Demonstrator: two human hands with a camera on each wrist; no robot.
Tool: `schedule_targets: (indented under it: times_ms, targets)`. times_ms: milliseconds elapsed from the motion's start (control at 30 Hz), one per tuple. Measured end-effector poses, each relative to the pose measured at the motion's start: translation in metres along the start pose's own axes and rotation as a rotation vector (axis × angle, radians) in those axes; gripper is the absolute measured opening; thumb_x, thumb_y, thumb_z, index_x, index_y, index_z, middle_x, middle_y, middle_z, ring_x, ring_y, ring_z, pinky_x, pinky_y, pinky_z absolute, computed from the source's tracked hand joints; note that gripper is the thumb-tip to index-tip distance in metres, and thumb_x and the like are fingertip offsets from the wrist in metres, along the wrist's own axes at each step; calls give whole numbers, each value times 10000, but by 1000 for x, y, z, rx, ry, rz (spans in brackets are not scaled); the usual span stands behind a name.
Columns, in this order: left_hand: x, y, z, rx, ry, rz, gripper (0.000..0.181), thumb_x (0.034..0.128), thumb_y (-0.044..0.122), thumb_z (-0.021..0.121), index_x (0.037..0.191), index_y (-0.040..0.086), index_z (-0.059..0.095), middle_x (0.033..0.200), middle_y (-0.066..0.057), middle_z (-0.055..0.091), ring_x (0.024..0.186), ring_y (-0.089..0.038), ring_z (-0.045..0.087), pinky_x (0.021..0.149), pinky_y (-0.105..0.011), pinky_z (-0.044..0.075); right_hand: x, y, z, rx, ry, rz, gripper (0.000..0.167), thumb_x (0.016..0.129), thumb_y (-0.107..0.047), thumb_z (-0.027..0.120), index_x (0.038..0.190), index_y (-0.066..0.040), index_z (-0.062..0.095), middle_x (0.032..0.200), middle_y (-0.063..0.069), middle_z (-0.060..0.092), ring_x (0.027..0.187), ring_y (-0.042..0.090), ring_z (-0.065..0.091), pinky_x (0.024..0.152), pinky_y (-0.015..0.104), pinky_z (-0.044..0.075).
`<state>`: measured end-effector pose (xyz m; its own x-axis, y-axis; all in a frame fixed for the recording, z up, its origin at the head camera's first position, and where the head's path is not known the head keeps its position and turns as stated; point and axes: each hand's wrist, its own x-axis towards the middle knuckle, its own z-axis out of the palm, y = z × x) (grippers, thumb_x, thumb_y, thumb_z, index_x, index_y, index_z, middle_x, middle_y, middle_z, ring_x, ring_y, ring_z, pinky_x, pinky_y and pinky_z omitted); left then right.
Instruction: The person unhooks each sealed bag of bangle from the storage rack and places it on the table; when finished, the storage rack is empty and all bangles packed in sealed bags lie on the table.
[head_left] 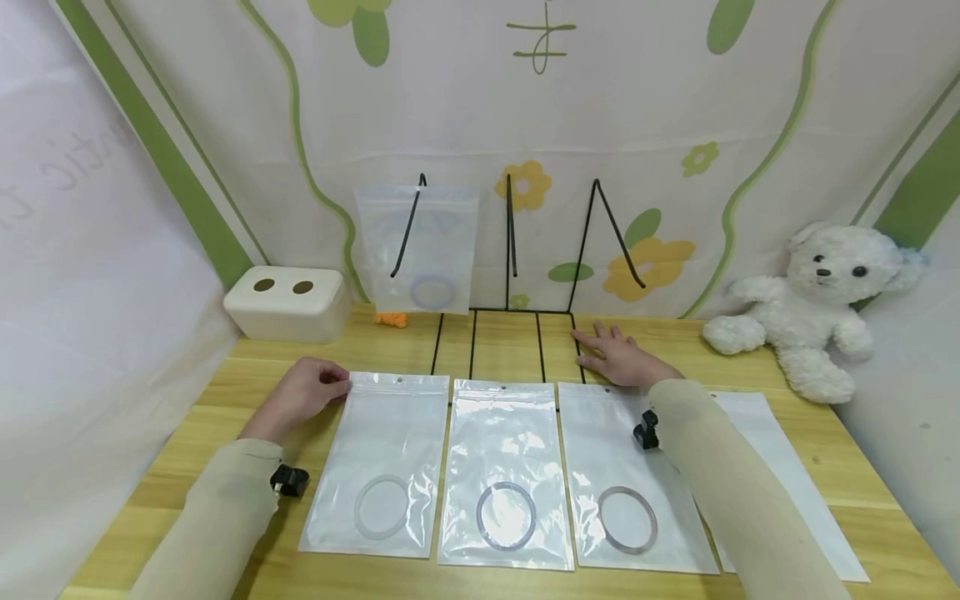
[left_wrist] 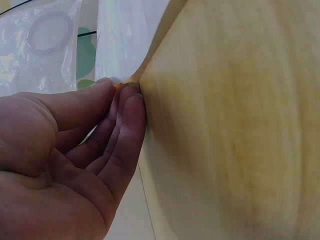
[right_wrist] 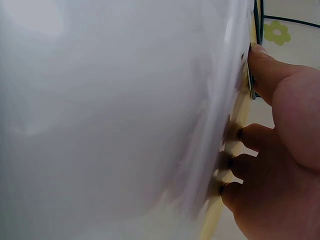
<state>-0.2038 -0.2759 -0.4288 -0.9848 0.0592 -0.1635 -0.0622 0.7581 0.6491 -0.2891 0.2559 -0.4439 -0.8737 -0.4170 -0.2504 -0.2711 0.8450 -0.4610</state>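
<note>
My left hand (head_left: 306, 392) pinches the upper left corner of the leftmost clear-fronted zip bag (head_left: 390, 433), which holds a pale ring-shaped bangle (head_left: 357, 508). In the left wrist view, thumb and fingertips meet at the bag's edge (left_wrist: 125, 40). My right hand (head_left: 626, 360) rests on the table with fingers spread, beside the base of a black wire rack (head_left: 542, 346), just above a third bag (head_left: 600, 450) with a pinkish bangle (head_left: 655, 525). Between them lies a middle bag (head_left: 498, 442) with a bluish bangle (head_left: 533, 508).
Another bag (head_left: 795, 492) lies partly under my right forearm. On the rack's left hook hangs a bag (head_left: 442, 242) with a bangle. A white box (head_left: 288, 312) with two holes, a small orange item (head_left: 392, 320) and a white teddy bear (head_left: 810, 308) stand at the back.
</note>
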Motion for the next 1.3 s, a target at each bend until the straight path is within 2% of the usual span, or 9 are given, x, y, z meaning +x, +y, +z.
schedule_targets:
  times_ms: [133,300,467,600,733,867,1033,1200,1300]
  targets:
    - [0,-2,-2,9,11,15,205,1058,108,687,1146,-55,775,1065,-180,777,932,-248,702,788,-347,577,1,1,1,2,-3,-3,651,1171,-363,468,1734,-133,235,1766,350,-30,1597,647,-84,1263,807,-39]
    - [1,-2,-6,-8,53,45,244,1090,137,644,1219,-41,749,1145,-200,768,1011,-283,697,780,-305,558,1,2,1,4,-5,-4,650,1172,-360,466,1733,-128,234,1766,350,-30,1599,643,-91,1265,804,-43]
    - [4,9,-18,-46,123,85,317,1126,197,589,1327,-25,695,1271,-231,739,1154,-358,680,894,-395,572,1,0,0,-3,-6,2,651,1171,-366,465,1733,-130,234,1766,351,-33,1598,647,-85,1266,801,-37]
    - [8,23,-30,-80,198,117,358,1141,252,567,1355,-13,676,1314,-236,717,1221,-379,666,998,-447,557,-1,-2,0,4,-5,3,651,1171,-363,467,1732,-128,237,1765,354,-30,1598,647,-83,1268,799,-39]
    - [12,37,-41,-122,281,160,396,1143,298,564,1363,-13,675,1297,-228,710,1170,-327,660,908,-249,542,-2,-3,-1,8,-5,0,650,1172,-359,467,1732,-123,237,1764,356,-26,1599,646,-81,1269,798,-38]
    - [17,54,-52,-176,365,185,417,1135,343,575,1351,9,698,1284,-205,730,1086,-173,637,822,-114,480,-3,-3,-1,6,-4,-4,652,1171,-361,470,1729,-114,242,1759,366,-23,1594,654,-79,1266,804,-33]
    - [24,78,-63,-300,450,197,399,1119,335,603,1351,29,713,1280,-136,749,1016,5,629,847,-104,502,-3,-3,-2,5,-8,5,650,1172,-367,465,1731,-127,239,1765,353,-31,1600,644,-81,1270,798,-34]
    - [31,102,-72,-407,520,234,380,1097,324,645,1336,40,725,1227,-64,754,1027,-55,664,849,-114,523,-2,-2,-2,-6,-11,9,649,1172,-367,463,1732,-129,236,1765,352,-33,1597,650,-77,1266,804,-27]
    - [34,114,-75,-427,545,243,371,1089,334,659,1320,54,734,1158,11,747,1013,-55,657,846,-133,518,-1,-3,-2,-4,-11,5,648,1173,-359,463,1732,-124,234,1765,352,-31,1597,650,-78,1266,804,-31]
